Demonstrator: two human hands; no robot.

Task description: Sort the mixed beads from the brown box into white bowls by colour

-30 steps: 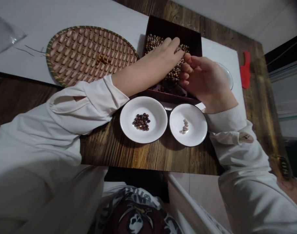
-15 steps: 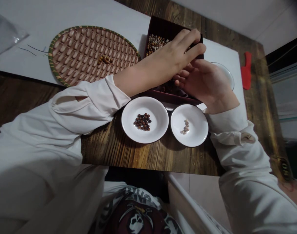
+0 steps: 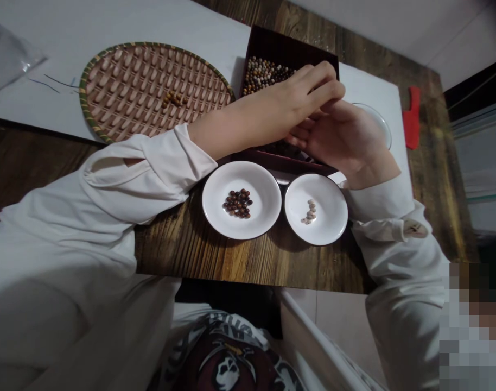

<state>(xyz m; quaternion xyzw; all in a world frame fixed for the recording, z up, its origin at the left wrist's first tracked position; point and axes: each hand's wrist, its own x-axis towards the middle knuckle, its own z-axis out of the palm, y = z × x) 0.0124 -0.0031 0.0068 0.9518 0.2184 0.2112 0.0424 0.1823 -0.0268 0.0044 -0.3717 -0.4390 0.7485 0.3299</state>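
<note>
My left hand reaches across the dark red box, its back towards me. Its fingers are bent and close together beside my right thumb; anything between the tips is hidden. My right hand is turned palm up over the box's right side, fingers loosely curled and slightly apart, with nothing visible on the palm. Inside the box lie many small beads, white, yellow-brown and dark. Just in front stand two white dishes, the left dish with brown beads, the right dish with several pale beads.
A round woven tray with a few yellow-brown beads lies to the left. Beyond it is a clear plastic bag. A clear round dish sits behind my right hand, and a red object lies farther right.
My left hand has shifted slightly, with its fingers closer together by my right thumb. My right fingers have moved a little left and under my left hand. Dishes and tray are unchanged.
</note>
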